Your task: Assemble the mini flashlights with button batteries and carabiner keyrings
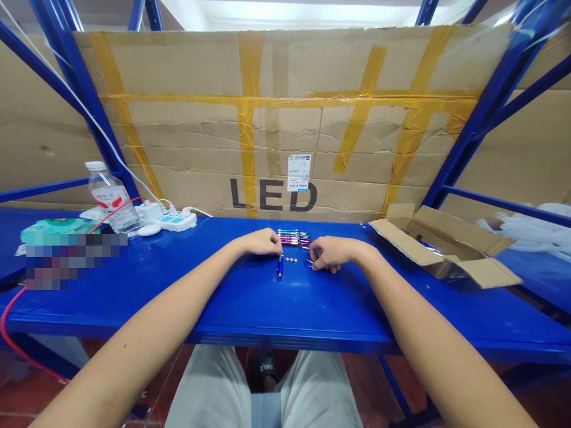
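My left hand (266, 242) is closed, its fingertips at the upper end of a slim blue mini flashlight (279, 268) that points toward me. My right hand (329, 254) has its fingers curled down to the table, pinched at a small thin ring (308, 263). Between the hands lie several small silver discs (291, 259), like button cells, in a short row. Just beyond them a row of slim coloured metal tubes (292, 238), in green, red, purple and blue, lies side by side. The right hand hides some of their ends.
An open cardboard box (446, 242) with a few items inside stands at the right. On the left are a water bottle (113, 199), a white power strip (177, 220) and a green pack (57, 230). A large taped cardboard sheet (196, 131) backs the blue table (312, 309).
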A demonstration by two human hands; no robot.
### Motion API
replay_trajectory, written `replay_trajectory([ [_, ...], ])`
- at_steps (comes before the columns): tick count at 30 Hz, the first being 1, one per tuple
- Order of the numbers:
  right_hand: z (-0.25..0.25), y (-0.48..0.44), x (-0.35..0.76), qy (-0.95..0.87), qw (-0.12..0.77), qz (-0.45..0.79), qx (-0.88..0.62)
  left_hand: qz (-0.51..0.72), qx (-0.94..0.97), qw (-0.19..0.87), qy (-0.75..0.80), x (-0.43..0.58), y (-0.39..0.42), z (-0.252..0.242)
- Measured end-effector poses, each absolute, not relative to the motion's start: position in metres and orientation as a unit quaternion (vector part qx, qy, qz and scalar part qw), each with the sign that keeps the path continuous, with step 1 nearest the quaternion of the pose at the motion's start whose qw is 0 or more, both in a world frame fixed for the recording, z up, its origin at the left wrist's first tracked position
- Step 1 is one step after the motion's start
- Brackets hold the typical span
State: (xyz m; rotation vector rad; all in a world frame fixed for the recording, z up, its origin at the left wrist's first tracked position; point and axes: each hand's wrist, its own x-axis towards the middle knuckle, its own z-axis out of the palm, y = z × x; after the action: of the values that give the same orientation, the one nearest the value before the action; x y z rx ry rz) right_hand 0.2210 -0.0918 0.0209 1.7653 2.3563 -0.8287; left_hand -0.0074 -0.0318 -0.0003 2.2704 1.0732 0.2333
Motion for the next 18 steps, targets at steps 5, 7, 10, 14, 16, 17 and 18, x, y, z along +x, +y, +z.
replay_trajectory([
  [5,0.0205,-0.0906,0.2215,0.776,0.044,-0.274,0.566,0.087,0.854,0.308,0.409,-0.0074,-0.0323,-0.0001],
  [7,0.0204,-0.09,0.2221,0.779,0.047,-0.277,0.56,0.086,0.855,0.306,0.409,-0.0073,-0.0323,-0.0002],
  [10,0.0208,-0.0904,0.2226,0.783,0.054,-0.285,0.551,0.089,0.856,0.308,0.406,-0.0071,-0.0326,-0.0001],
  [14,0.0231,-0.0934,0.221,0.782,0.062,-0.296,0.545,0.095,0.853,0.312,0.408,-0.0073,-0.033,-0.0003],
  [16,0.0242,-0.0944,0.2204,0.781,0.058,-0.303,0.542,0.107,0.85,0.312,0.411,-0.0073,-0.0324,-0.0016],
  [17,0.0244,-0.0941,0.2204,0.782,0.052,-0.304,0.542,0.121,0.848,0.309,0.412,-0.0072,-0.0318,-0.0027],
  [18,0.0241,-0.0932,0.2209,0.784,0.042,-0.299,0.542,0.143,0.848,0.3,0.413,-0.007,-0.031,-0.004],
])
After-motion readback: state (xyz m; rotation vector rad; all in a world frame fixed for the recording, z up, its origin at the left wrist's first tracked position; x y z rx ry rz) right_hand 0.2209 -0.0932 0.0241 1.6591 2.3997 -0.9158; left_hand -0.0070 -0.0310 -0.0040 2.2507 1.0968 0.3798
